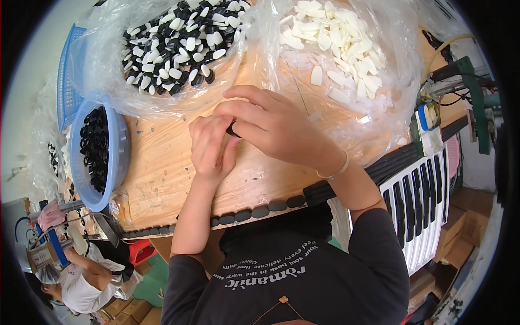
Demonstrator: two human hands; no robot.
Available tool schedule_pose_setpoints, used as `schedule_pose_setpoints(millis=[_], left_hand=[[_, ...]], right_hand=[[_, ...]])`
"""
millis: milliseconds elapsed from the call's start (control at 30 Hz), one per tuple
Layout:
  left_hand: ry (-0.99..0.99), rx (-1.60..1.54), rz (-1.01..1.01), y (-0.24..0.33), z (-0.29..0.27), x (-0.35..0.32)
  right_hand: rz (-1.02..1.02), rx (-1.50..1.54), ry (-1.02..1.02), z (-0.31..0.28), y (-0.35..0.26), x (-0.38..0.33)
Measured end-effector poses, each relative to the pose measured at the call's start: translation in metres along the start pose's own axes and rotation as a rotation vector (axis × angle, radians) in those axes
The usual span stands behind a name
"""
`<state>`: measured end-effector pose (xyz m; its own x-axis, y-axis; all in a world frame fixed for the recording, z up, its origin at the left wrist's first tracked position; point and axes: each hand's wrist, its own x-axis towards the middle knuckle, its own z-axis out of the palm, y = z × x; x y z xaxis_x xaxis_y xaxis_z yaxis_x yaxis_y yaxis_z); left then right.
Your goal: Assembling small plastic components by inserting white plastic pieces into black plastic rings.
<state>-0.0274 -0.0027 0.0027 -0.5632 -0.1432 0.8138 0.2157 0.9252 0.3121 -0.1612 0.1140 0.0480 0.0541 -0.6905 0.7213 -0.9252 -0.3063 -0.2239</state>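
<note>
Over the middle of a wooden worktable (162, 173), my left hand (208, 149) and my right hand (276, 124) meet, fingers curled together. Between the fingertips of both sits a small black plastic piece (232, 130), mostly hidden. A thin bracelet rings my right wrist. Behind the hands lies a clear bag of assembled black-and-white pieces (179, 43), and to its right a clear bag of white oval pieces (338, 49).
A blue bowl of black ring parts (100, 149) stands at the table's left edge, with a blue basket (65, 81) behind it. Black pieces line the table's front edge (254, 211). A white slatted rack (420, 200) stands at right. Another person (81, 281) works at lower left.
</note>
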Motion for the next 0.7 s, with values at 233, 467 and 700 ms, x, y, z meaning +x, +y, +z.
schedule_pose_setpoints(millis=[233,467,700], left_hand=[[-0.005,-0.040,-0.078,0.002,0.001,-0.001],[0.024,-0.110,-0.108,0.002,0.002,-0.002],[0.153,-0.576,-0.419,0.000,0.001,-0.013]], right_hand=[[0.007,0.027,0.026,0.003,0.004,-0.001],[0.018,0.057,0.019,-0.002,0.002,-0.001],[0.278,0.234,0.182,-0.032,0.012,0.006]])
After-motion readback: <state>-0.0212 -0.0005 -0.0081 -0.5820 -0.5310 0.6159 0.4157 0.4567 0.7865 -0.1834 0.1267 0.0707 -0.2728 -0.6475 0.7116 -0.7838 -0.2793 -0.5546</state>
